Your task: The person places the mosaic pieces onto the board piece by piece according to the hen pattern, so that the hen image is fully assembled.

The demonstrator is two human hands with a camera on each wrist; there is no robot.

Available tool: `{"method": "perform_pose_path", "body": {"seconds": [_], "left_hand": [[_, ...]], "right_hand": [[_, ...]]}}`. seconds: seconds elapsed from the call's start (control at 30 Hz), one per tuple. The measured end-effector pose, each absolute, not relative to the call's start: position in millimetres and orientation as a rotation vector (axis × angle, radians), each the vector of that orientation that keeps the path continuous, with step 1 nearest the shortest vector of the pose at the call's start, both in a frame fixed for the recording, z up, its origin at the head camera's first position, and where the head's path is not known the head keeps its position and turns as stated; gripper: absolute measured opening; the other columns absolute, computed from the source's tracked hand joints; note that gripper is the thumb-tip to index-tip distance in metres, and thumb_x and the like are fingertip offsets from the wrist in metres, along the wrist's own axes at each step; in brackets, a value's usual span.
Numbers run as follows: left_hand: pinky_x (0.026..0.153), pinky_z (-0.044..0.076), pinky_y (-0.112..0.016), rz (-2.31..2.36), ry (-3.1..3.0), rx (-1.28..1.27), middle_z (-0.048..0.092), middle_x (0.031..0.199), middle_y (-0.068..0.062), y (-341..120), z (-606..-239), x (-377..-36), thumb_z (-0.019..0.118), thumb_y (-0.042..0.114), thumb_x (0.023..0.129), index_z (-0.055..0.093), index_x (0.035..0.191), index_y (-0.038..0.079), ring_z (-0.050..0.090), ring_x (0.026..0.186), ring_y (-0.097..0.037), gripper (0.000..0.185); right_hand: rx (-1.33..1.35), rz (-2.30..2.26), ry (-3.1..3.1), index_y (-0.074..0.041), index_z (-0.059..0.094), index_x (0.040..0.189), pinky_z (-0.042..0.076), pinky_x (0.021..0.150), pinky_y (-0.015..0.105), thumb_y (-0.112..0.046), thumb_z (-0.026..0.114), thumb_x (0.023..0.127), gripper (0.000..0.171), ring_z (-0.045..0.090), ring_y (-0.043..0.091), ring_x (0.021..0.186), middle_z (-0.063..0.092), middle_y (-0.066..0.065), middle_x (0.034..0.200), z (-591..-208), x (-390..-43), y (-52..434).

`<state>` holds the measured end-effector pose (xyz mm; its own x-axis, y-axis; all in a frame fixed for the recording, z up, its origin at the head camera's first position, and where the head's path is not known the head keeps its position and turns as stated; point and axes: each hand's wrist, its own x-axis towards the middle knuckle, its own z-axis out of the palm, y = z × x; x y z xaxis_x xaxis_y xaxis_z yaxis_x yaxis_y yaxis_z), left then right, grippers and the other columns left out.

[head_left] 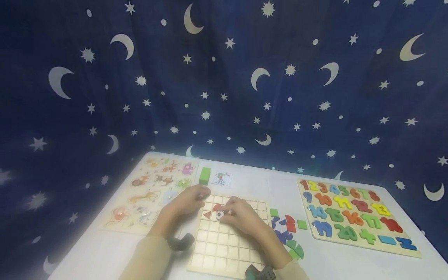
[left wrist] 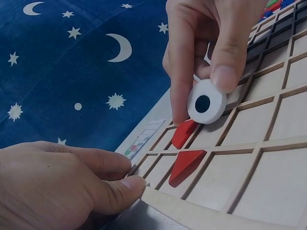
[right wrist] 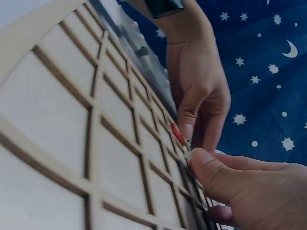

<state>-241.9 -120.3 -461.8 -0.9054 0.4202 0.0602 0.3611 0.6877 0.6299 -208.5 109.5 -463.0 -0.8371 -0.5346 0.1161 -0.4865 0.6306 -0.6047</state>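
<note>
A wooden grid board (head_left: 212, 249) with square cells lies on the white table. My right hand (head_left: 241, 216) pinches a white disc with a black dot (left wrist: 216, 108) between thumb and fingers, low over the board's upper left cells. Beside the disc is a red curved piece (left wrist: 183, 135), with a right fingertip right at it. A red triangle (left wrist: 186, 166) sits in a neighbouring cell. With thumb and index finger, my left hand (head_left: 189, 200) holds the board's edge at its upper left corner. In the right wrist view, the right thumb covers most of the disc.
An animal peg puzzle (head_left: 126, 198) lies to the left. Behind the board are a green block (head_left: 205, 175) and a small picture card (head_left: 222, 179). Several red, blue and green pieces (head_left: 291, 225) are scattered to its right, before a number puzzle (head_left: 350, 217).
</note>
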Motion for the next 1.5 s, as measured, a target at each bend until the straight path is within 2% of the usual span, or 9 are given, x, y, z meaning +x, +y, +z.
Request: {"method": "perform_pose_path", "body": {"seconds": [0.4,0.63,0.93,1.17,1.37,1.5], "left_hand": [[0.113,0.036,-0.047,1.034,2.799,0.637,0.058,0.132,-0.01,-120.1,-458.4,-241.0,0.063,0.002,0.083,0.059,0.125,0.006,0.05,0.127,-0.03,0.043],[0.113,0.035,-0.047,1.03,2.788,0.644,0.058,0.133,-0.01,-119.1,-459.3,-240.8,0.063,0.002,0.083,0.059,0.126,0.006,0.049,0.128,-0.03,0.043],[0.113,0.034,-0.047,1.022,2.794,0.624,0.058,0.133,-0.009,-118.1,-459.4,-240.0,0.063,0.003,0.083,0.059,0.126,0.007,0.049,0.129,-0.03,0.043],[0.113,0.035,-0.046,1.017,2.798,0.628,0.058,0.132,-0.009,-117.3,-459.6,-241.8,0.063,0.003,0.084,0.058,0.126,0.007,0.049,0.128,-0.029,0.043],[0.112,0.036,-0.047,1.02,2.792,0.626,0.058,0.132,-0.009,-117.9,-459.0,-242.2,0.063,0.003,0.083,0.059,0.126,0.007,0.05,0.127,-0.029,0.043],[0.112,0.037,-0.046,1.016,2.798,0.64,0.058,0.132,-0.009,-118.0,-459.1,-243.0,0.063,0.003,0.083,0.059,0.125,0.007,0.05,0.127,-0.029,0.043]], "right_hand": [[-0.816,-0.828,2.966,-0.029,0.069,0.115,0.042,0.061,0.016,-0.04,0.064,0.086,0.031,0.047,0.002,0.072,0.053,-0.011,0.09,-467.1,-199.5,97.6],[-0.843,-0.79,3.032,-0.03,0.069,0.115,0.041,0.058,0.014,-0.037,0.065,0.086,0.03,0.046,0.001,0.07,0.053,-0.012,0.092,-473.1,-197.3,94.9],[-0.875,-0.778,3.056,-0.031,0.07,0.113,0.043,0.06,0.014,-0.037,0.067,0.084,0.029,0.049,0.001,0.075,0.056,-0.012,0.094,-477.8,-198.8,96.1],[-0.88,-0.777,3.054,-0.03,0.069,0.114,0.042,0.058,0.014,-0.037,0.068,0.084,0.031,0.047,0.0,0.07,0.055,-0.013,0.093,-475.0,-199.5,96.8],[-0.804,-0.786,3.039,-0.034,0.07,0.11,0.042,0.059,0.014,-0.041,0.069,0.082,0.028,0.046,0.001,0.068,0.054,-0.012,0.092,-471.8,-200.6,96.7],[-0.792,-0.801,3.055,-0.03,0.072,0.103,0.041,0.058,0.014,-0.04,0.07,0.081,0.024,0.046,0.001,0.068,0.053,-0.012,0.09,-471.5,-201.9,96.9]]}}
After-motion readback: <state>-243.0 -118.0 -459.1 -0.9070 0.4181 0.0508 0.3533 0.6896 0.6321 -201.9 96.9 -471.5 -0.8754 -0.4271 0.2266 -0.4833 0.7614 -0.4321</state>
